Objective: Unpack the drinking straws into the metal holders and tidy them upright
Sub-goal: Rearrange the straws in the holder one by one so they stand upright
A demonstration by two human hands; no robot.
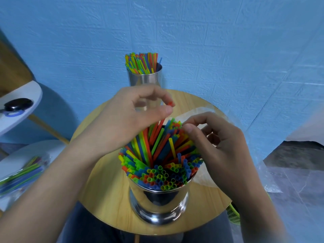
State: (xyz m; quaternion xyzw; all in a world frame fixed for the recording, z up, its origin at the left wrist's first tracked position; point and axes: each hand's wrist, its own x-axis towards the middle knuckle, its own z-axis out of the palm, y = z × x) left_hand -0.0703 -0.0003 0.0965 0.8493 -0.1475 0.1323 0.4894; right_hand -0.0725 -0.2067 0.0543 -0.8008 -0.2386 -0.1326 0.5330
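Note:
A shiny metal holder [158, 202] stands near me on the round wooden table [105, 199], packed with coloured straws [161, 160] that lean at mixed angles. My left hand [122, 116] pinches the top of a red straw [170, 103] between thumb and forefinger, above the bundle. My right hand [215, 137] has its fingers curled at the right side of the bundle, thumb against the straw tips. A second metal holder [145, 79] at the table's far edge holds upright straws [142, 63].
Clear plastic wrapping [196, 114] lies on the table behind my right hand. A white shelf [19, 155] at left carries a packet of straws [22, 172]; a higher white shelf [29, 90] holds a black object [18, 104]. A blue wall stands behind.

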